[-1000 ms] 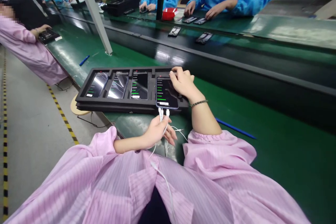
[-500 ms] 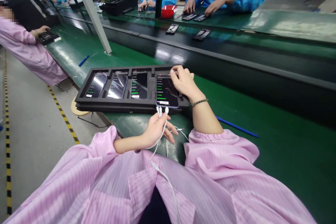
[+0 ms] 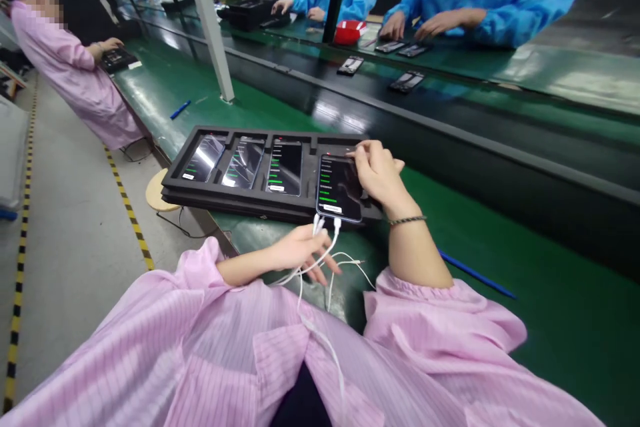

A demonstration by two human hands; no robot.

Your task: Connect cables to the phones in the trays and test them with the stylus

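Observation:
A black tray (image 3: 227, 192) on the green bench holds several phones with lit screens. My right hand (image 3: 379, 173) rests on the rightmost phone (image 3: 337, 189), fingers curled at its top right edge. My left hand (image 3: 303, 249) sits just below that phone's bottom end, fingers closed on a bundle of white cables (image 3: 320, 260). One white plug (image 3: 337, 221) meets the phone's bottom edge; two more plugs stick up beside it. A loose cable end (image 3: 350, 262) lies on the bench by my right forearm. The cables trail down over my pink smock.
A blue pen (image 3: 475, 273) lies right of my right arm, another blue pen (image 3: 179, 109) far left. A dark conveyor (image 3: 450, 127) carries phones (image 3: 407, 81) behind the tray. Workers in blue sit opposite; a person in pink stands at left. A metal post (image 3: 213, 33) rises behind the tray.
The view shifted, so everything sits further right and lower in frame. My left hand has dropped slightly and its fingers spread a little along the cables. My right hand stays on the rightmost phone.

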